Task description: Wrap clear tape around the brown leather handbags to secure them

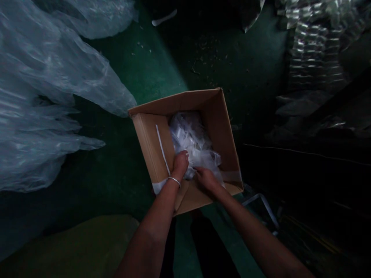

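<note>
An open cardboard box [213,127] stands in front of my legs, with crumpled clear plastic [191,133] lying in its bottom. Both my arms reach down into it. My left hand [181,162], with a bracelet at the wrist, has its fingers closed on the plastic at the near left of the pile. Just to its right, my right hand [205,177] pinches the near edge of the same plastic. The fingertips of both hands are partly hidden in the folds. A thin white strip [162,150] runs along the box's left inner flap.
Large sheets of clear plastic [58,65] fill the left side and reach the box's far left corner. Stacked clear plastic pieces [314,58] are at the far right. A bent metal frame [265,208] stands near the box's right corner. Small scraps litter the green floor [145,69].
</note>
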Tool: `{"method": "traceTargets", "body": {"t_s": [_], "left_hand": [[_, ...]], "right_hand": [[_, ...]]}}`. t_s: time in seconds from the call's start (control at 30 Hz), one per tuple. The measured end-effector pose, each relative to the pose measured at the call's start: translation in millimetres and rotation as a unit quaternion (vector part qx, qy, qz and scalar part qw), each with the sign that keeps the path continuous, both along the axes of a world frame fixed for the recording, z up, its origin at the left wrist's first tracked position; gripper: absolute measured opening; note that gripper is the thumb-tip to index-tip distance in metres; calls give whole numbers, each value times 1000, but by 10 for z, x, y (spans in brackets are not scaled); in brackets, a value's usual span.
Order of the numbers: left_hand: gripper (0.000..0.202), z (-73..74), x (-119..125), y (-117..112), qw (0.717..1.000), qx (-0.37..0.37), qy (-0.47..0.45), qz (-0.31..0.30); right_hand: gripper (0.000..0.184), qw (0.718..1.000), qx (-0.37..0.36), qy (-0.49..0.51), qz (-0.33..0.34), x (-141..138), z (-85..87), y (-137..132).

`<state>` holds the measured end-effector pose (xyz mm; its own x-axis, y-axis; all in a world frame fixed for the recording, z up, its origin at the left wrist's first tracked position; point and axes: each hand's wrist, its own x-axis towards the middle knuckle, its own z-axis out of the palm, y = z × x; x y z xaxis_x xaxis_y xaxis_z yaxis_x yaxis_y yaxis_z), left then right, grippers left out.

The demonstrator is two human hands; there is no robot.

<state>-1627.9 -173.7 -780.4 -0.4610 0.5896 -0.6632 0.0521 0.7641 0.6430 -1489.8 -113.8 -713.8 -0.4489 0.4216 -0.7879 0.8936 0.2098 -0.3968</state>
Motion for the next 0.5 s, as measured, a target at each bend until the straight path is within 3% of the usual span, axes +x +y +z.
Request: {"method": "traceTargets", "body": {"t_s": [0.23,0.43,0.5], "left_hand": [[22,-185,33,-141,990,-140,-13,13],[80,-282,267,4,977,-181,-24,109],[84,-321,339,27,973,-174,-40,145]], "right_hand": [[35,1000,-11,-1,-4,117,-33,77],[34,1000,-8,29,-7,100,-90,69],[36,999,-3,45,1,82,-92,68]]}}
